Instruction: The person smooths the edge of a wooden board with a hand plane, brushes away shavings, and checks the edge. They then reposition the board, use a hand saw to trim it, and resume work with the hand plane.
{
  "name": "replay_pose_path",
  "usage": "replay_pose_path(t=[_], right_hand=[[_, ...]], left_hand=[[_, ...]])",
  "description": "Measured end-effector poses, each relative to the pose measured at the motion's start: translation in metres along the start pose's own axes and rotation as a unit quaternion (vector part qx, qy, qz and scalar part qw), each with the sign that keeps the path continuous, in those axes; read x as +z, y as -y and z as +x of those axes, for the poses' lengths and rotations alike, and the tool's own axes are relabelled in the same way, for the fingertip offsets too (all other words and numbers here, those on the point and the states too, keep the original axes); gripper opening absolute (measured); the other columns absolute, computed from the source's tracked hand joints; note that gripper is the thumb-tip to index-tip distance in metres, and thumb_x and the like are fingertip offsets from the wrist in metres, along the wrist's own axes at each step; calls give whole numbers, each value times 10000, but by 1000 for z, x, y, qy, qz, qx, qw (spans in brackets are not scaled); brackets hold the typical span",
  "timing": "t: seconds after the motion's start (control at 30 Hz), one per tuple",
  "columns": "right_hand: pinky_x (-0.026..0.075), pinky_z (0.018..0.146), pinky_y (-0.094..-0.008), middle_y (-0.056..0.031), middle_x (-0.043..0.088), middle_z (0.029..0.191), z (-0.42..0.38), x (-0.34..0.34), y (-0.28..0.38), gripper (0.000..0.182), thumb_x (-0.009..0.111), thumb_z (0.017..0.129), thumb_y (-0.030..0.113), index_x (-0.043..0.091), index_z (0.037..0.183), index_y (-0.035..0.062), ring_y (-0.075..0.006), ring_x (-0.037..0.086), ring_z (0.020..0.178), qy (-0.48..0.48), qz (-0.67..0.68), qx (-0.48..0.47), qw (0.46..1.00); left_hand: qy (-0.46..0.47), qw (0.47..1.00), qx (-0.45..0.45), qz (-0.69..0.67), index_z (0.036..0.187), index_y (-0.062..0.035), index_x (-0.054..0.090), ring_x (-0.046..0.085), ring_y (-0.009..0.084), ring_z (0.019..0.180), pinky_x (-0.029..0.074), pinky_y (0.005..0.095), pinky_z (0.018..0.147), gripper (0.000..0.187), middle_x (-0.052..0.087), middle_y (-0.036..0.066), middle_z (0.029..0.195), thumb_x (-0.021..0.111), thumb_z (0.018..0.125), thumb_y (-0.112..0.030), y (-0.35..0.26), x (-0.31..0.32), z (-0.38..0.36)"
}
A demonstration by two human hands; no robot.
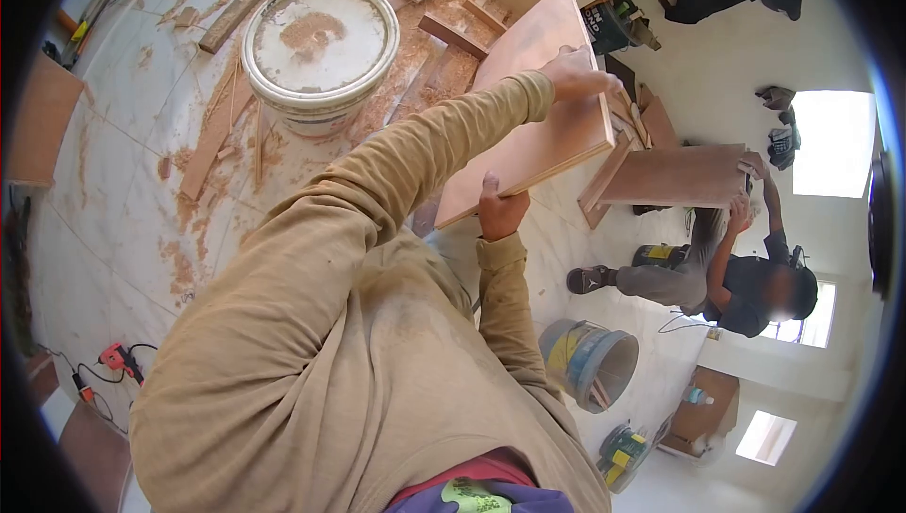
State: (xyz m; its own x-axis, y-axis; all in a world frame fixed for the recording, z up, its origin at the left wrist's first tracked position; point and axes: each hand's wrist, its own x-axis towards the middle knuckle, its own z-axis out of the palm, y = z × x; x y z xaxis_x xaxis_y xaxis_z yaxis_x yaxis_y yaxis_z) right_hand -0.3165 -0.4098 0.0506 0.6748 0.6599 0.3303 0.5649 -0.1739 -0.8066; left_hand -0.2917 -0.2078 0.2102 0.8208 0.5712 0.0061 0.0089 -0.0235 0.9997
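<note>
A wide, flat wooden board [528, 154] slants in front of me, with its edges toward the right and toward my body. My left hand [576, 77], at the end of the outstretched long-sleeved arm, grips its right-hand edge. At the near edge, my right hand [501, 209] holds the board with the thumb on the upper face and the fingers partly hidden beneath. Beyond my left hand, more wooden pieces [651, 117] lean together.
A co-worker [746, 277] at right holds another board [672, 175]. A lidded white bucket [321, 46] stands among wood offcuts and sawdust. An open bucket [590, 362] is right of my body; a red power tool [121, 358] with a cable lies at lower left.
</note>
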Motion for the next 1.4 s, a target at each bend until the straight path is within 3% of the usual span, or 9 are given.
replay_pose_path(t=[0.1, 0.4, 0.5, 0.6, 0.83, 0.97, 1.13, 1.33, 1.4], right_hand=[[544, 769, -397, -170, 742, 909, -49, 24, -33, 189, 692, 943, 129, 693, 996, -53, -287, 715, 828, 19, -10, -9, 1000], [519, 910, -489, -234, 707, 1156, -43, 92, -150, 331, 639, 957, 254, 668, 1168, 1, -432, 666, 1087, 153, -13, -18, 988], [524, 901, -507, -242, 704, 1160, -20, 112, -152, 408, 704, 896, 312, 672, 1177, 17, -439, 663, 1103, 144, -30, 182, 972], [529, 896, -508, -242, 705, 1157, -13, 123, -155, 463, 738, 858, 346, 679, 1185, 23, -440, 665, 1104, 100, 29, 167, 980], [579, 831, -435, -216, 737, 1093, -25, 59, -166, 466, 786, 822, 277, 709, 1181, -9, -355, 721, 929, 144, -158, -3, 977], [582, 794, -386, -189, 748, 995, -77, -82, -190, 351, 708, 866, 202, 719, 1180, 45, -323, 730, 927, -183, -51, 225, 956], [552, 917, -492, -244, 696, 1086, -258, -104, -259, 326, 754, 847, 202, 665, 1114, 37, -420, 679, 1031, 171, -253, 388, 869], [501, 929, -515, -252, 556, 1178, -295, -60, -248, 355, 687, 899, 103, 531, 1217, 97, -456, 571, 1090, 40, -299, 403, 864], [524, 854, -512, -198, 594, 1164, -337, -43, -287, 330, 677, 907, 127, 570, 1220, 130, -453, 595, 1031, 19, -368, 369, 853]], left_hand=[[16, 994, -24, 108, 1565, 148, 198, 300, 431, 1508, 285, 354, 1238, 1056, 290, 344, 1590, 708, 727, -243, 22, 11, -30], [-59, 975, 93, 195, 1560, 149, 235, 261, 376, 1548, 208, 339, 1279, 970, 294, 326, 1623, 652, 760, -205, 130, 9, -7], [-77, 971, 111, 200, 1564, 130, 253, 305, 369, 1533, 237, 345, 1270, 961, 321, 312, 1618, 658, 765, -215, 144, 0, 17], [-72, 969, 104, 211, 1568, 116, 264, 316, 367, 1529, 248, 347, 1264, 951, 323, 304, 1621, 659, 767, -212, 145, 0, 21], [-17, 982, 97, 160, 1575, 46, 310, 630, 249, 1138, 531, 364, 941, 883, 558, 208, 1410, 693, 798, -122, 159, -9, 26], [-45, 979, 188, 70, 1574, -26, 342, 631, 235, 1140, 568, 378, 860, 786, 644, 129, 1250, 601, 832, -11, 160, -6, 24], [-7, 993, 114, -19, 1571, -19, 355, 636, 197, 1053, 553, 305, 807, 829, 642, 130, 1255, 585, 776, 35, 156, 2, 26], [-52, 992, 105, -54, 1516, -14, 430, 655, 181, 975, 557, 300, 780, 687, 667, 120, 1198, 604, 851, -22, 146, 11, 7], [-52, 993, 93, 57, 1584, -15, 311, 625, 241, 1169, 528, 356, 965, 867, 533, 188, 1449, 706, 818, -113, 159, 1, 16]])
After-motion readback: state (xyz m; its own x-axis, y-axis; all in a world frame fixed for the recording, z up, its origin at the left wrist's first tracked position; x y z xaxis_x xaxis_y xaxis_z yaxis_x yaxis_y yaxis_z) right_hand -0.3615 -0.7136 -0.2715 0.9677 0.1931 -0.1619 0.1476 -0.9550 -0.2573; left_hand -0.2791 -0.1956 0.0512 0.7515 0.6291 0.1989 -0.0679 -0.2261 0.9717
